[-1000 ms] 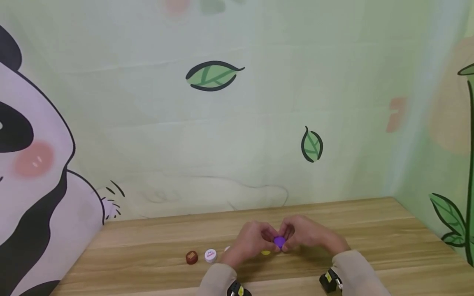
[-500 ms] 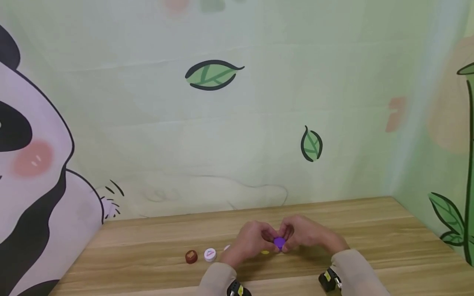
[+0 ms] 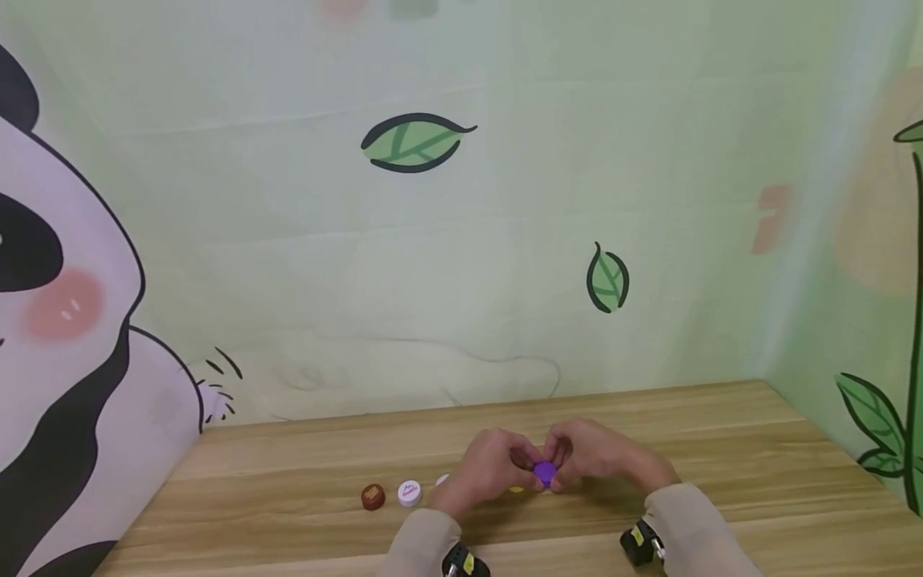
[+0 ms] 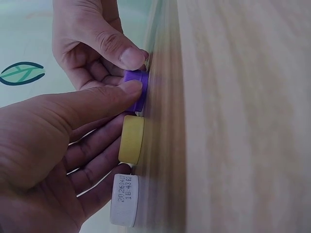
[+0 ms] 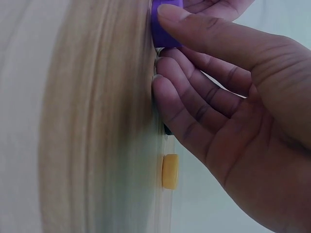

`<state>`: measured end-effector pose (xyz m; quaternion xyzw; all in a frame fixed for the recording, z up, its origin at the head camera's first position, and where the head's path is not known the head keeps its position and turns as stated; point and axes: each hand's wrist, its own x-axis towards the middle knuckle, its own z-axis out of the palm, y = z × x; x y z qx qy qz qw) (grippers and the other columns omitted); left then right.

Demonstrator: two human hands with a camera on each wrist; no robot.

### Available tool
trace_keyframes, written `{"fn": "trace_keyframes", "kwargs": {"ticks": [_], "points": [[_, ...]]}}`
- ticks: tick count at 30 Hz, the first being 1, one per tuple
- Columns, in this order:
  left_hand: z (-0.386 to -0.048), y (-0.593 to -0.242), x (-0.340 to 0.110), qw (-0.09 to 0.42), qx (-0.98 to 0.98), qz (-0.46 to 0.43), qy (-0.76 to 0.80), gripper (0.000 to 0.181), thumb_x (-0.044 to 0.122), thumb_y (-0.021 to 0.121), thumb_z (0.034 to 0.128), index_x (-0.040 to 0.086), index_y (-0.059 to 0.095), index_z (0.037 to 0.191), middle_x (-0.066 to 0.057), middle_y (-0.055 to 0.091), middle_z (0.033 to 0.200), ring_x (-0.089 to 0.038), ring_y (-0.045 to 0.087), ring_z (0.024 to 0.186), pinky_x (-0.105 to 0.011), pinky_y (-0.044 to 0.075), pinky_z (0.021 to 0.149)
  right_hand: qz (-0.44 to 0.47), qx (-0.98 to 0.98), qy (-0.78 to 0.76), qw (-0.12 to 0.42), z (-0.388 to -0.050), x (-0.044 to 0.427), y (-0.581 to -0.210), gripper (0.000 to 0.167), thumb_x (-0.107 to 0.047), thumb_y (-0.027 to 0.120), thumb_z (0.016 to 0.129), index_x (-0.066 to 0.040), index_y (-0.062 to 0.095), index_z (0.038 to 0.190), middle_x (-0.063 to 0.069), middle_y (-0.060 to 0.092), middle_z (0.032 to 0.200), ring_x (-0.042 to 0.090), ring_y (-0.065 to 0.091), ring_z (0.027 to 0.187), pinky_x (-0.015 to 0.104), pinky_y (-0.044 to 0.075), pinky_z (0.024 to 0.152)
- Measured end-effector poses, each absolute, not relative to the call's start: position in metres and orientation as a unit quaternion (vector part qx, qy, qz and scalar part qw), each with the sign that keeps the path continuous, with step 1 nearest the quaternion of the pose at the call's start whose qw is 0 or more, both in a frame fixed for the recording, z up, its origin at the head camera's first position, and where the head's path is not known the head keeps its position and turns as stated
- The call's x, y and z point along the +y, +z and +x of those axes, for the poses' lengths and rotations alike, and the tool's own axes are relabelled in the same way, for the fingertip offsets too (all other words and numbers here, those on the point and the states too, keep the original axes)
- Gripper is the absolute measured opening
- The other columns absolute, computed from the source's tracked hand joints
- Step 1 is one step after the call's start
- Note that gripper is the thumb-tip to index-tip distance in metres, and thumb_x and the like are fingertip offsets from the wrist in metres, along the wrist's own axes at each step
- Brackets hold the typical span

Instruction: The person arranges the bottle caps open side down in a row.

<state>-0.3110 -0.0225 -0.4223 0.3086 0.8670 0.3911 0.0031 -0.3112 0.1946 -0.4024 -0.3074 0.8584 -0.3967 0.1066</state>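
Note:
Both hands pinch a purple bottle cap (image 3: 545,474) from either side, low at the wooden tabletop. My left hand (image 3: 490,469) has its thumb on the cap's near side, as the left wrist view shows. From the other side, my right hand (image 3: 594,450) grips it with thumb and fingers, its remaining fingers loosely bent beside the table. Next to the left fingers stand a yellow cap (image 4: 131,140) and a white cap (image 4: 124,200) with printed digits. In the head view these two are mostly covered by the left hand.
Farther left lie a white cap (image 3: 409,493) with a pink print and a red-brown cap (image 3: 372,497). Past the right hand sit an orange-yellow cap (image 5: 170,171) and a small dark thing (image 5: 168,130), mostly hidden. A printed cloth backdrop (image 3: 505,264) rises behind the table.
Both hands stay almost still with the purple cap between them. The head view has tilted very slightly, and a little less of the yellow cap shows.

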Motion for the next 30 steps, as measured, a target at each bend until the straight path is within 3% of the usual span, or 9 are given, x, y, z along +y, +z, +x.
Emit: {"fn": "trace_keyframes", "kwargs": {"ticks": [10,15,21,30], "points": [[-0.311,-0.422,-0.023,0.017,0.864,0.305,0.401,0.026,0.006,0.097,0.0753,0.005,0.08,0.096,-0.002,0.079,0.089,-0.004,0.071,0.079,-0.018,0.055,0.072,-0.317,0.855,-0.396,0.11,-0.31,0.196,-0.4,0.029,0.004,0.088,0.078,-0.001,0.069,0.099,0.003,0.072,0.089,0.012,0.065,0.082,0.025,0.056,0.075],[-0.312,-0.422,-0.023,0.027,0.858,0.296,0.419,0.025,0.013,0.094,0.081,0.004,0.079,0.099,-0.003,0.08,0.091,-0.005,0.072,0.082,-0.02,0.056,0.074,-0.309,0.85,-0.412,0.113,-0.309,0.199,-0.396,0.029,0.004,0.084,0.078,0.003,0.069,0.103,0.008,0.072,0.093,0.014,0.066,0.084,0.026,0.057,0.074],[-0.313,-0.422,-0.022,0.008,0.856,0.277,0.437,0.029,0.019,0.091,0.086,0.003,0.078,0.106,-0.004,0.079,0.097,-0.01,0.072,0.088,-0.024,0.057,0.079,-0.29,0.855,-0.418,0.098,-0.308,0.206,-0.39,0.025,0.001,0.083,0.085,0.002,0.07,0.107,0.011,0.072,0.098,0.02,0.066,0.089,0.03,0.058,0.077],[-0.313,-0.419,-0.016,-0.045,0.856,0.266,0.441,0.034,0.013,0.088,0.0863,-0.002,0.076,0.114,-0.011,0.078,0.108,-0.028,0.073,0.102,-0.029,0.057,0.086,-0.284,0.868,-0.405,0.047,-0.312,0.207,-0.387,0.02,-0.005,0.08,0.091,0.0,0.072,0.109,0.01,0.074,0.103,0.02,0.068,0.094,0.036,0.058,0.082]]}}
